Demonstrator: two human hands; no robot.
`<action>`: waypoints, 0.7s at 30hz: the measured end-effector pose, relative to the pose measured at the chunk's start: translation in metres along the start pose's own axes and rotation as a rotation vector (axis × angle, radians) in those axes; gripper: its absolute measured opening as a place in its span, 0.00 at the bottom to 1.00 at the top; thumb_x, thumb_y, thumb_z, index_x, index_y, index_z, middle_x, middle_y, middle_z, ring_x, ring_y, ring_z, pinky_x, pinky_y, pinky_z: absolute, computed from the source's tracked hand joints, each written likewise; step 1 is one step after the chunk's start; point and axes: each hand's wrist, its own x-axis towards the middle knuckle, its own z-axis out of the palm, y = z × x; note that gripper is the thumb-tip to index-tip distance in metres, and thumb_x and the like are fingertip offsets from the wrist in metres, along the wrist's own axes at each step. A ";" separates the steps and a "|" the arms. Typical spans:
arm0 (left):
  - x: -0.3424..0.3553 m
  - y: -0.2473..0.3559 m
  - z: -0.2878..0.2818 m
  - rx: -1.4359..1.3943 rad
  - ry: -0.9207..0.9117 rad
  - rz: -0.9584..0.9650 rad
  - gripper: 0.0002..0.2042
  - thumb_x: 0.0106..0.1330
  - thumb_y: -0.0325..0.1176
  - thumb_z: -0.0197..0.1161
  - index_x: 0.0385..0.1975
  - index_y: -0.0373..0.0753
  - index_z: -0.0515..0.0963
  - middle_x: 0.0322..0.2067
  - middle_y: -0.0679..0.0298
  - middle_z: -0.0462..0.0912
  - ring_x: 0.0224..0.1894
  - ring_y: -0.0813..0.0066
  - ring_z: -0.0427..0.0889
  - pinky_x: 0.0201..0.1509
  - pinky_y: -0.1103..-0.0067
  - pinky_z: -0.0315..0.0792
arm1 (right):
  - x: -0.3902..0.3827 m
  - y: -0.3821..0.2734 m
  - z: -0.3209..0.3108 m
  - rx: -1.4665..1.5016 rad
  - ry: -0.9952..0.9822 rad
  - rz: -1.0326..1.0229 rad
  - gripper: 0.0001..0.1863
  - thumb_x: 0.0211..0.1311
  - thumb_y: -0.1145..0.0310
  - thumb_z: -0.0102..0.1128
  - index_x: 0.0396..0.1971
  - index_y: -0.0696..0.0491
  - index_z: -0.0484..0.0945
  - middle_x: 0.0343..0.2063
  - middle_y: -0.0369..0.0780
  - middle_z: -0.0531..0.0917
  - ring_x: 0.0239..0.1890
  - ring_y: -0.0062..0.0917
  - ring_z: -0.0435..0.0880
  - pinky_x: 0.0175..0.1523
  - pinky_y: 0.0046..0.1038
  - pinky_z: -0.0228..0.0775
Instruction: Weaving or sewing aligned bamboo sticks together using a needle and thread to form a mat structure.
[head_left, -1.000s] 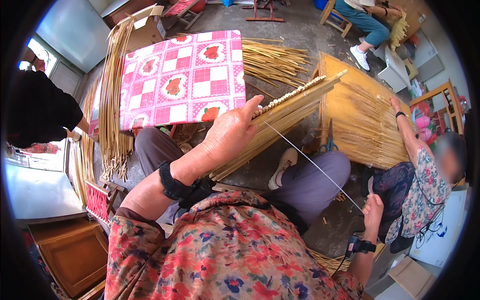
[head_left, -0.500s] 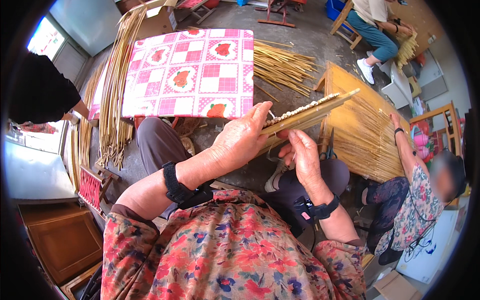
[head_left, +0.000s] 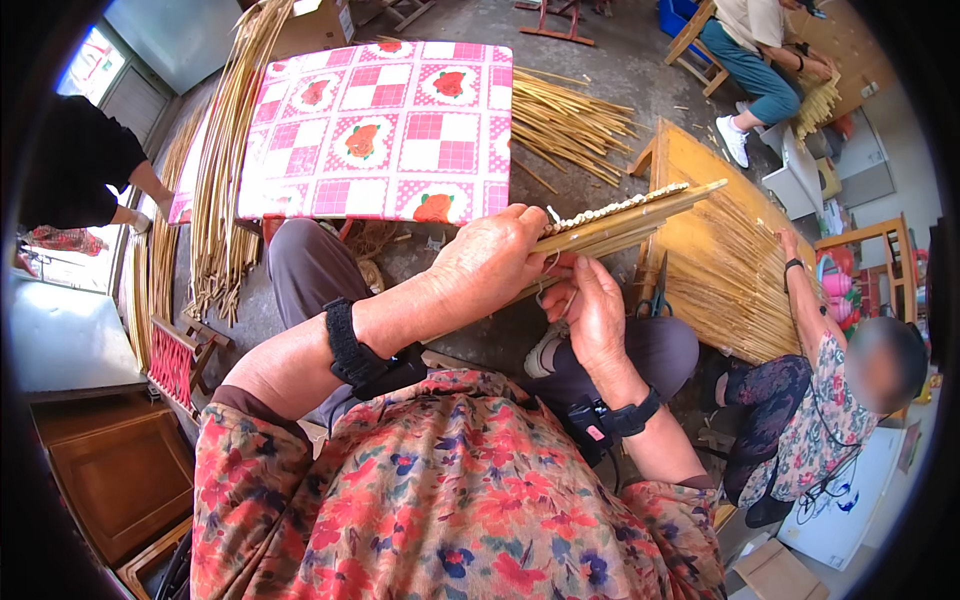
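Off the near right corner of the pink-checked surface (head_left: 330, 190), the left hand (head_left: 490, 252) clasps a stalk bundle (head_left: 640, 221); the right hand (head_left: 597, 312) grasps pale cord (head_left: 543, 288).

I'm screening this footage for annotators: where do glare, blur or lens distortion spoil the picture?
Head view: the window glares near-white, and the tablecloth washes out toward its lower left; head view: the floral-clad co-worker's head is blurred, while the left hand and right hand look fairly sharp; head view: fisheye leaves black corners and skews the rim.
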 end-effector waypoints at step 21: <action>0.018 0.000 0.004 0.069 -0.081 0.033 0.15 0.55 0.27 0.55 0.44 0.32 0.69 0.30 0.45 0.78 0.36 0.47 0.79 0.40 0.61 0.73 | -0.078 -0.059 -0.061 -0.584 -0.031 -0.357 0.11 0.69 0.69 0.46 0.30 0.61 0.73 0.31 0.40 0.78 0.28 0.17 0.73 0.39 0.22 0.68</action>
